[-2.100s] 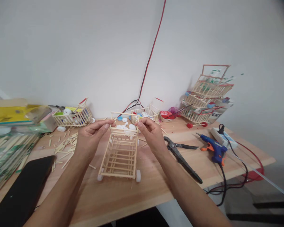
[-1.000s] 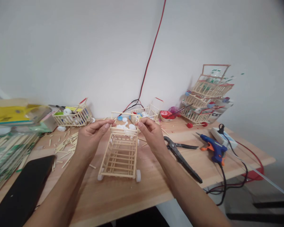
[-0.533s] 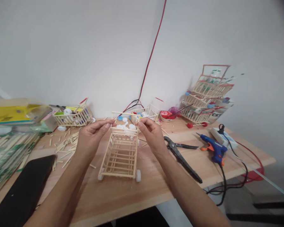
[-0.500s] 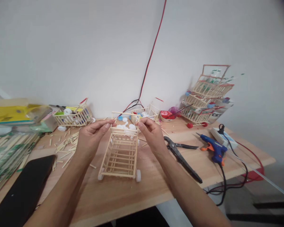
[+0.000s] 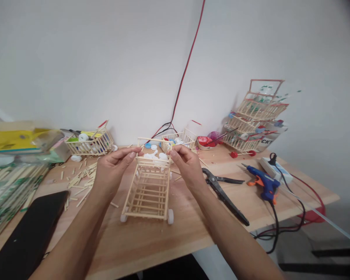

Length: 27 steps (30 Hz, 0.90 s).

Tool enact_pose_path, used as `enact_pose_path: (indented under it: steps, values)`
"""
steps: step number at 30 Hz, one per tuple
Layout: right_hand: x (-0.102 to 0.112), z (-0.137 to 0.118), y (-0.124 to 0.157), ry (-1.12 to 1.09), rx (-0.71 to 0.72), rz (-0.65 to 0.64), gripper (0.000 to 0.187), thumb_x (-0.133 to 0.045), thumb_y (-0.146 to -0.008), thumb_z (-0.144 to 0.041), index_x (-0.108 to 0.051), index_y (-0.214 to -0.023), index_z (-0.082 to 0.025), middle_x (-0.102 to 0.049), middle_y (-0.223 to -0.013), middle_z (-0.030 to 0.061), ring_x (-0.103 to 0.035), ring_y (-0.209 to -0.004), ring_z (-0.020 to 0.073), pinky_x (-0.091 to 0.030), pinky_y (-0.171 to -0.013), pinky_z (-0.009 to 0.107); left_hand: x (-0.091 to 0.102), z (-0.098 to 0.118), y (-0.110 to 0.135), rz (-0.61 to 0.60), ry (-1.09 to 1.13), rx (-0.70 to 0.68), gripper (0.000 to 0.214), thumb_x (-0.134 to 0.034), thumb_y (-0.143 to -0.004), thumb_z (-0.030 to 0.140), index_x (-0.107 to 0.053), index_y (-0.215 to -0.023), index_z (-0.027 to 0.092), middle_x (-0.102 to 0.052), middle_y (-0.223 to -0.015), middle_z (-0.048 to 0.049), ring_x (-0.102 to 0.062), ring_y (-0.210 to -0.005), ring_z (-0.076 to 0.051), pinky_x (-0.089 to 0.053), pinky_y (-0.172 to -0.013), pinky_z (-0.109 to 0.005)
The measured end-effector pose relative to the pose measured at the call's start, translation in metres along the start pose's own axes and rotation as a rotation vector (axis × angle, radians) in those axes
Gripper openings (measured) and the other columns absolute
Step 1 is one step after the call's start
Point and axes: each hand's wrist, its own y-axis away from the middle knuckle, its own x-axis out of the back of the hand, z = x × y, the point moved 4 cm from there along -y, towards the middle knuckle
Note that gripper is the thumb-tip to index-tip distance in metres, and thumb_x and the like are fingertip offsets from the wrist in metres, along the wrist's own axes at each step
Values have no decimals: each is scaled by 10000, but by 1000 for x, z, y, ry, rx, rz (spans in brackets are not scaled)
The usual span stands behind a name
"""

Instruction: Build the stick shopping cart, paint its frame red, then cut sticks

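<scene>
Left fingers (image 5: 128, 156) and right fingers (image 5: 175, 156) pinch the handle (image 5: 154, 140) of a wheeled stick cart (image 5: 146, 215).

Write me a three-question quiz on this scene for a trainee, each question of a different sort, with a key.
1. Multiple choice: what are the left hand and right hand pinching?
a) the phone
b) the handle of the nearest cart
c) the red paint

2. True or false: seen from the person's side, the glue gun lies to the right of the pliers.

3. Fill the gap: the two near wheels of that cart are ____ in colour.

Key: 1. b; 2. true; 3. white.
</scene>
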Motion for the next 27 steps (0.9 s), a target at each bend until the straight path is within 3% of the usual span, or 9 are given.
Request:
enact_pose_path:
  steps: [27]
  values:
    - [0,0,1,16,-3,10,178,-644,-896,-378,-674,-835,-213,-662,-833,-4,-592,-818,148,-443,-768,263,-1,4,1,-35,-39,9,207,-728,-829,378,-803,-943,223,-803,-926,-39,-720,-1000,-238,-545,-991,-385]
